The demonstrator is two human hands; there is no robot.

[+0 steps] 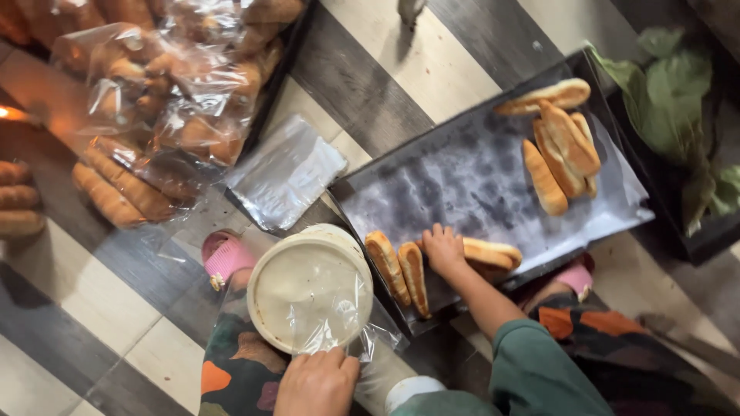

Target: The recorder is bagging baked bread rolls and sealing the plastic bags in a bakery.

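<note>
right hand on bread roll — left hand, bag

I see a dark, scuffed matt metal baking tray bearing smooth, glossy golden bread rolls. Thin clear crinkled plastic film shines over the matt cream round tub.

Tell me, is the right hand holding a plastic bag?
No, the right hand rests on a bread roll on the tray.
</note>
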